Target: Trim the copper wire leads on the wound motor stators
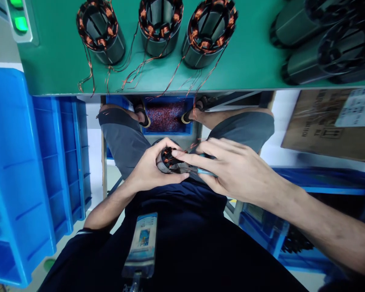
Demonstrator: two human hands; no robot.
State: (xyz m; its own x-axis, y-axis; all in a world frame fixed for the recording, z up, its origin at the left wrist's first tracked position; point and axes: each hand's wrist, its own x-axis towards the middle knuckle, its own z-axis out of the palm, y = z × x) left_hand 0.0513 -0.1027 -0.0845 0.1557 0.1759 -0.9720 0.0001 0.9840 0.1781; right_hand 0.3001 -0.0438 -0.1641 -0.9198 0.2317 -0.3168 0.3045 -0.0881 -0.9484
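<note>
Above my lap, my left hand (pixel 152 168) is wrapped round a motor stator (pixel 163 163), a dark cylinder with copper windings at its end. The stator's end faces my right hand, and fingers cover part of it. My right hand (pixel 231 166) grips small pliers or cutters with light-blue handles (pixel 205 172); the metal jaws lie close to the stator's rim. The right index finger reaches to the windings. Fine copper wires stick out near the right fingers. Whether the jaws hold a wire I cannot make out.
On the green table (pixel 57 77) stand three wound stators (pixel 162 40), their wires trailing over the edge. More dark cylinders (pixel 304 65) lie at right. Blue bins (pixel 42 162) are stacked at left. Below are a blue tray of clippings (pixel 167 133) and a cardboard box (pixel 319 134).
</note>
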